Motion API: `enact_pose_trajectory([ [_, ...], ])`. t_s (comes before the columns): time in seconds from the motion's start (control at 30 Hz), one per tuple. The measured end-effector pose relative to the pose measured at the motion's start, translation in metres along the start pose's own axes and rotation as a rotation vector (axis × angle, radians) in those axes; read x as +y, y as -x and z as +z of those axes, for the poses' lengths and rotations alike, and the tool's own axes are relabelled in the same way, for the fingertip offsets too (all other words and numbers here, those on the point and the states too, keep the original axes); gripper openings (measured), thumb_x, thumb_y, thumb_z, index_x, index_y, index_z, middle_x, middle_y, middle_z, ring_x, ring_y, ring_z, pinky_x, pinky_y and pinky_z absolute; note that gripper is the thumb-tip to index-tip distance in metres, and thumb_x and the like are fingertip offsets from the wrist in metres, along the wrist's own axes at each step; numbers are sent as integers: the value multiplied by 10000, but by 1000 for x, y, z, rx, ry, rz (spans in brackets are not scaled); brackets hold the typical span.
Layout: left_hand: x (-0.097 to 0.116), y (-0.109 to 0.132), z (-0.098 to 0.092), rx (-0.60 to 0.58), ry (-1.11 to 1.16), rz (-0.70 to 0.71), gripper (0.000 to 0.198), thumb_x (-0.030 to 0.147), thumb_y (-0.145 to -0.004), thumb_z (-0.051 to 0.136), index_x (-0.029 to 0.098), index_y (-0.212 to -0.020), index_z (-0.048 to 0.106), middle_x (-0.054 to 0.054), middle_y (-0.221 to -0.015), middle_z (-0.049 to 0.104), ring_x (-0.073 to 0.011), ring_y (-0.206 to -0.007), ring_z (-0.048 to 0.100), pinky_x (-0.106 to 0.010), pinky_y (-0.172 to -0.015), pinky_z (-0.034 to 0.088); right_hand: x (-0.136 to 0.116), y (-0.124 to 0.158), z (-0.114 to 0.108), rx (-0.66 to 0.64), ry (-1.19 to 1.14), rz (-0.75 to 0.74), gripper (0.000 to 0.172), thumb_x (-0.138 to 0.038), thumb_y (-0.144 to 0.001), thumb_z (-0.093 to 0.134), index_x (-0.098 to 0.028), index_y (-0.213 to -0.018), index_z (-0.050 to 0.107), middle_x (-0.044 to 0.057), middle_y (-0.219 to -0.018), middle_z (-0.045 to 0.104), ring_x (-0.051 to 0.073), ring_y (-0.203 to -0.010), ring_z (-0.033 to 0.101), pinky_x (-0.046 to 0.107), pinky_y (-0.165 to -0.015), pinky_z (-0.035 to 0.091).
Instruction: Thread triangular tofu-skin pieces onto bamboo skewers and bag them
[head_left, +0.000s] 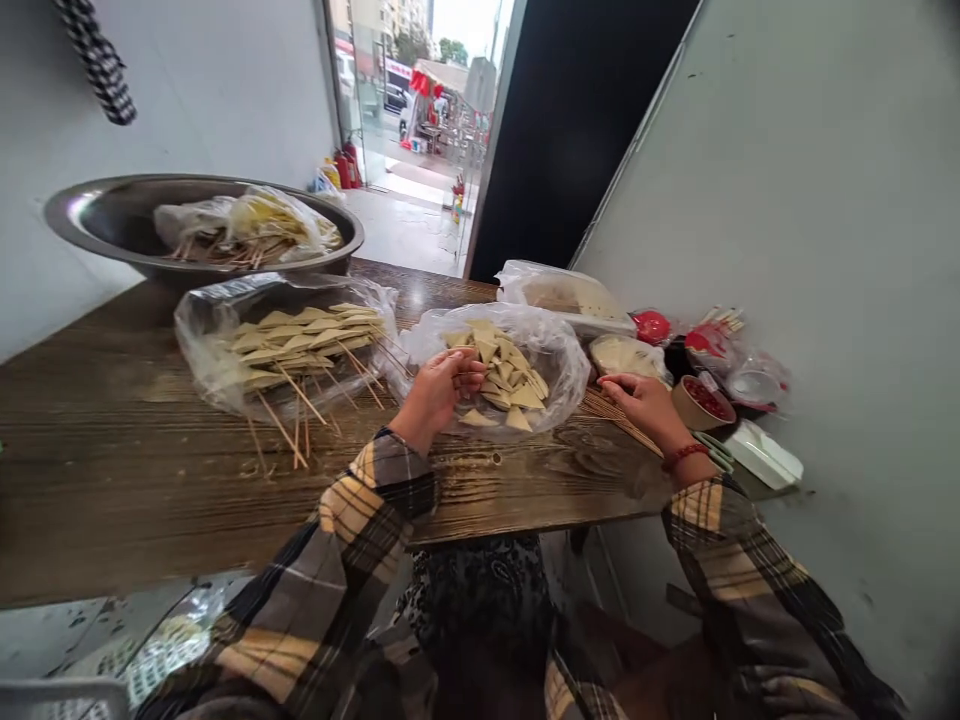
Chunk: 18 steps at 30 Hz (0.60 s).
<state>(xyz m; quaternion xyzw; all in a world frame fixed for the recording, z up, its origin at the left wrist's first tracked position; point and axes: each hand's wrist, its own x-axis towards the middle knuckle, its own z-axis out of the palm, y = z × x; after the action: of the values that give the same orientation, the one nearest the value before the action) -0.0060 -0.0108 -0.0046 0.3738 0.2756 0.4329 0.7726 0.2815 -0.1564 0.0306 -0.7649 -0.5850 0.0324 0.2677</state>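
Observation:
My left hand (441, 393) is at the left side of a clear plastic bag (574, 370) holding a loose pile of pale beige tofu-like triangles (514, 375). Its fingers are curled closed at the pile's edge, and what they grip is hidden. Over a bundle of thin wooden skewers (626, 425) on the right, my right hand (641, 405) has thumb and fingers pinched together; anything between them is too small to make out. To the left, another plastic bag (202, 340) contains rows of skewered triangles (307, 340), their sticks pointing toward me.
A wide metal basin (90, 215) with bagged skewered food stands at the table's (360, 500) back left. A covered white tray (562, 290) lies behind the loose triangles. Near the right wall are a paper bowl (703, 400), green-handled scissors (716, 450) and a white box (765, 455).

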Motion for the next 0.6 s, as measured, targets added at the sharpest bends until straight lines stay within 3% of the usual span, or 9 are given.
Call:
enact_pose_trajectory([
  [0.1, 3, 2, 1, -7, -15, 18, 150, 175, -862, 482, 116, -938, 598, -63, -749, 677, -116, -593, 632, -224, -567, 489, 27, 14, -5, -48, 119, 16, 328, -354, -867, 500, -148, -957, 738, 80, -862, 749, 217, -762, 667, 302, -691, 475],
  [0.23, 4, 3, 2, -15, -46, 28, 143, 192, -856, 503, 114, -917, 606, -63, -741, 675, -111, -592, 628, -220, -583, 493, 46, 25, 7, -91, 175, 14, 252, -262, -842, 533, -172, -966, 733, 67, -907, 745, 203, -788, 661, 292, -717, 475],
  [0.43, 2, 2, 0, -22, -53, 35, 146, 199, -850, 505, 120, -930, 598, -64, -749, 674, -113, -588, 626, -227, -572, 490, 43, 25, 32, -136, 259, -60, 224, -192, -820, 576, -192, -992, 721, 75, -984, 691, 189, -894, 620, 270, -774, 448],
  [0.6, 0, 1, -1, -21, -45, 32, 138, 192, -842, 511, 119, -929, 591, -55, -740, 672, -103, -582, 624, -223, -579, 493, 36, 23, 37, -144, 331, -85, 194, -225, -870, 530, -189, -933, 710, 76, -930, 643, 185, -857, 590, 270, -729, 424],
])
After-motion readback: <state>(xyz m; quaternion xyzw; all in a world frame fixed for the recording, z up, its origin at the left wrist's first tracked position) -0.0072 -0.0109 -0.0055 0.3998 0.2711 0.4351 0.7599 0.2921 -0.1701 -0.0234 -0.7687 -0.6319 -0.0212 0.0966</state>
